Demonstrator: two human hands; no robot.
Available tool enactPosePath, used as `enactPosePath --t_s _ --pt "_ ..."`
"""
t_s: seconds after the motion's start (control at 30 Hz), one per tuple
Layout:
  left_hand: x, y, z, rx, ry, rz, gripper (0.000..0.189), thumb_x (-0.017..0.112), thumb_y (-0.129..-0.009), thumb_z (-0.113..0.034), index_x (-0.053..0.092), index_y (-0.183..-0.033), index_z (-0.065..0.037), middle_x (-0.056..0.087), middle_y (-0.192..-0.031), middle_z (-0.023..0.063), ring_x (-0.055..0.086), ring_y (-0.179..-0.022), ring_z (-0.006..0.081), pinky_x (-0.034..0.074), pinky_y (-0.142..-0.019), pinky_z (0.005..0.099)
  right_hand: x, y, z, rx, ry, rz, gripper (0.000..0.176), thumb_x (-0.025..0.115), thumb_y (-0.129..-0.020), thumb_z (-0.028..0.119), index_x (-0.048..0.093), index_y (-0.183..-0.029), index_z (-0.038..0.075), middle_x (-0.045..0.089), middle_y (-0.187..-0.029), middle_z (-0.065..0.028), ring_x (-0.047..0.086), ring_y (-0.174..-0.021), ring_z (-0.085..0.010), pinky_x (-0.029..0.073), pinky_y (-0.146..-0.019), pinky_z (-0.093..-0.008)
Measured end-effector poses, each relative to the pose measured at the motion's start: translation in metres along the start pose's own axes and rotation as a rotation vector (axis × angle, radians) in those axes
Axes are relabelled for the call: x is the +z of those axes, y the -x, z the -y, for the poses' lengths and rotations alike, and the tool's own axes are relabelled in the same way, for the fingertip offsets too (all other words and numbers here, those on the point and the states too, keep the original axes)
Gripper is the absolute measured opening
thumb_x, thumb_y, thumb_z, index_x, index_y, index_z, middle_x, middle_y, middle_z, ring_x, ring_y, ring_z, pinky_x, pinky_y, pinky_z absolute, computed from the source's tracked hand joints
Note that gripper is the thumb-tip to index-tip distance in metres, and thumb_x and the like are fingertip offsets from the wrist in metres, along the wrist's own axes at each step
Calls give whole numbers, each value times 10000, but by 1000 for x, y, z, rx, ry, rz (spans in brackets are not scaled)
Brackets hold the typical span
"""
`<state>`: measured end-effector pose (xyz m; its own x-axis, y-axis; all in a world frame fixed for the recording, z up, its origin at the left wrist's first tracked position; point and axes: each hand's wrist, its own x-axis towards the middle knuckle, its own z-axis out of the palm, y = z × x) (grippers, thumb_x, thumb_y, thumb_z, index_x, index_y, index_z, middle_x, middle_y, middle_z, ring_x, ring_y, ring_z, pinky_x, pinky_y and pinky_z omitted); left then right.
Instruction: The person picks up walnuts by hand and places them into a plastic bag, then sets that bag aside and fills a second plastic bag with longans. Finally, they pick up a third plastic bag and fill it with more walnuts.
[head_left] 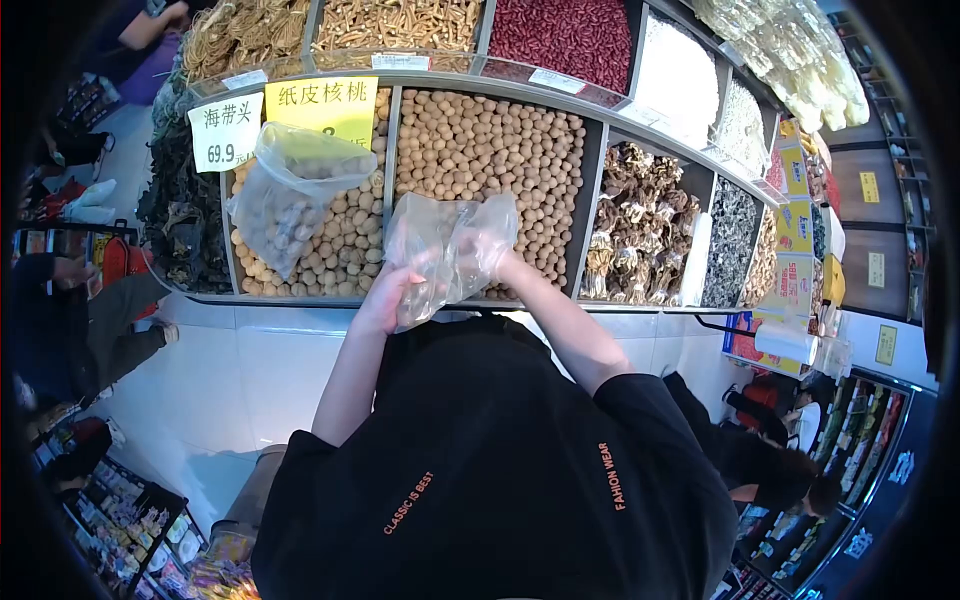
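The left hand [385, 295] and right hand [490, 250] are raised together just over the front edge of the desk [300, 300]. There is open air between them and the torso below, and white tiled floor [250, 370] lies clear to the left of the arms. Both hands grasp a clear plastic bag [440, 245], which hangs empty-looking between them above the seam of two nut bins. The left hand is clenched on the bag's lower part. The right hand is veiled by the film, its fingers bent around the upper part. Directly behind the bag is the bin of round pale nuts [490, 150]. To its left is the walnut bin [345, 250], where a filled bag of walnuts [290, 195] leans under a yellow sign [320, 105] and a white price card [225, 130]. Dark dried kelp [180, 215] fills the desk's left end. Dried mushrooms [635, 220] sit toward the right edge, and red beans [565, 35] are in the back row. Other people [90, 310] stand near the left side.
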<state>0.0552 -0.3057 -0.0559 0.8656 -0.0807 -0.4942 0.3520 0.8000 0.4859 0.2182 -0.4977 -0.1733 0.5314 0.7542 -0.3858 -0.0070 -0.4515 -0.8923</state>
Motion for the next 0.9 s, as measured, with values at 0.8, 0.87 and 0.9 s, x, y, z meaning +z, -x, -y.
enactPosePath --t_s 0.8,0.87,0.9 --pt "70 0 -11 183 -96 -274 515 545 -891 -60 432 -1393 -57 648 -1210 111 698 -813 207 585 -520 325 -16 11 29 -370 859 -456 441 652 -857 423 633 -1212 162 570 -1175 -217 579 -1079 -352 509 -867 -456" --pt "58 -3 -16 -43 -200 -271 358 535 -948 -152 536 -1293 -60 684 -1099 77 701 -810 200 585 -545 331 -18 -6 21 -3 158 22 376 688 -887 281 665 -1199 72 643 -1204 -160 614 -1087 -230 507 -918 -359" --pt "57 -1 -17 -41 -264 -238 326 486 -991 -261 576 -1242 -73 692 -1029 51 701 -804 195 579 -539 333 -10 -9 7 -143 -56 9 309 697 -892 176 668 -1147 5 690 -1097 -94 641 -985 -161 526 -866 -305"
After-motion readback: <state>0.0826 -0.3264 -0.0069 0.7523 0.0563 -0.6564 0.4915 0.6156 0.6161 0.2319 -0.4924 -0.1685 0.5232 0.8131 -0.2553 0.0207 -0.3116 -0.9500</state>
